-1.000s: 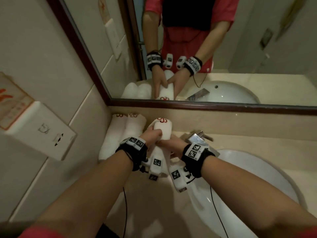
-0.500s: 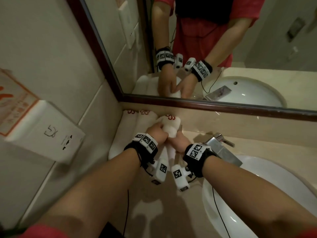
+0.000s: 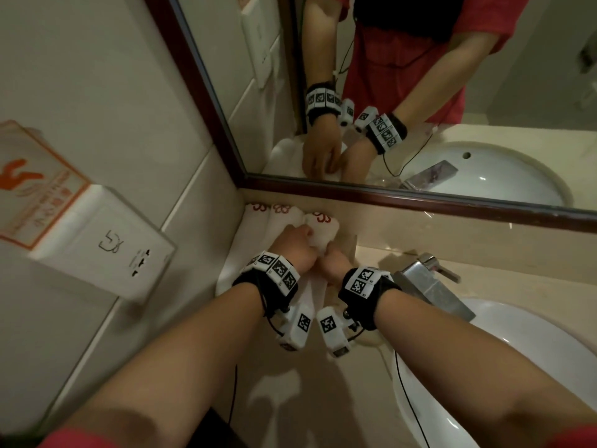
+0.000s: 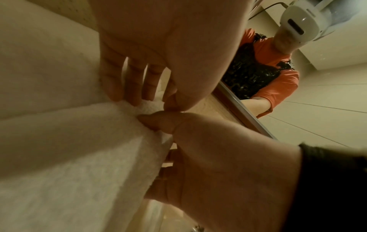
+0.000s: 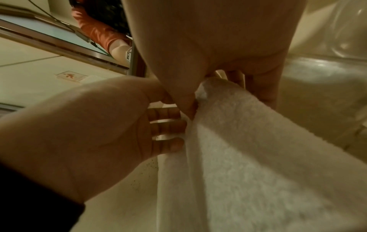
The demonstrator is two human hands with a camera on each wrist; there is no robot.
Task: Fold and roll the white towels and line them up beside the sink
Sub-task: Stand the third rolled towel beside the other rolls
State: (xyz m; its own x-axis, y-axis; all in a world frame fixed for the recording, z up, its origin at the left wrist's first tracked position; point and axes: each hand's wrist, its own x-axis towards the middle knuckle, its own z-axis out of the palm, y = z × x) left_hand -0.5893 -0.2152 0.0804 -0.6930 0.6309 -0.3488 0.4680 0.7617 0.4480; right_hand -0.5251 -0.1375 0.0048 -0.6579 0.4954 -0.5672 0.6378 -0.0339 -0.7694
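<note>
Rolled towel (image 3: 323, 232), long axis toward mirror (image 3: 420, 92), in both hands' grip.

Towels (image 3: 284, 218) left of sink (image 3: 523, 357)

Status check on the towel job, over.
Left hand and right hand both grip the third rolled towel. It lies beside two rolled towels by the wall. Faucet stands clear.

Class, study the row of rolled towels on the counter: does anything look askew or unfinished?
The third rolled towel, nearest the faucet, is not yet settled: the left hand and right hand both grip it. The two rolled towels by the wall lie neatly side by side. Nothing looks spilled or damaged.
</note>
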